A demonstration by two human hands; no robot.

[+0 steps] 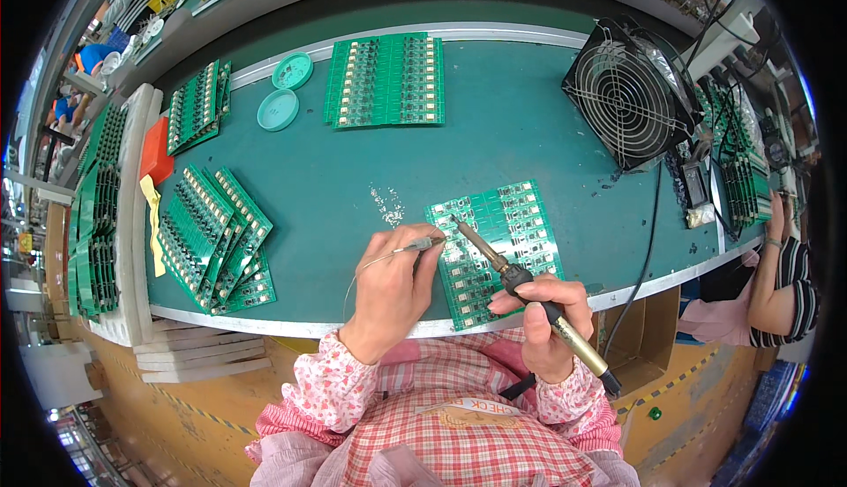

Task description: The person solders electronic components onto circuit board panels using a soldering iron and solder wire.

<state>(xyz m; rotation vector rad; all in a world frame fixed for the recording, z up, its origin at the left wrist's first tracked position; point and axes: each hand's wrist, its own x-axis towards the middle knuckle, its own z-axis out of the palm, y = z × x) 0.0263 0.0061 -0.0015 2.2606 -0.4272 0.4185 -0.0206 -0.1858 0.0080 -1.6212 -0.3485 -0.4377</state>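
Before you, near the bench's front edge, lies a rectangular green circuit board (510,222) with rows of small components, and your right hand (547,341) has its grip closed around a black-and-brass soldering iron (515,277), tip at the board's upper left. Your left hand (386,288) pinches a slim grey pen-like tool (425,243), thin wire trailing, by the board's left edge; whether either tip touches, you cannot tell. Beyond, on the green bench (503,147), lie scattered tiny pale parts (386,206), with a square black fan (626,99) at the right.
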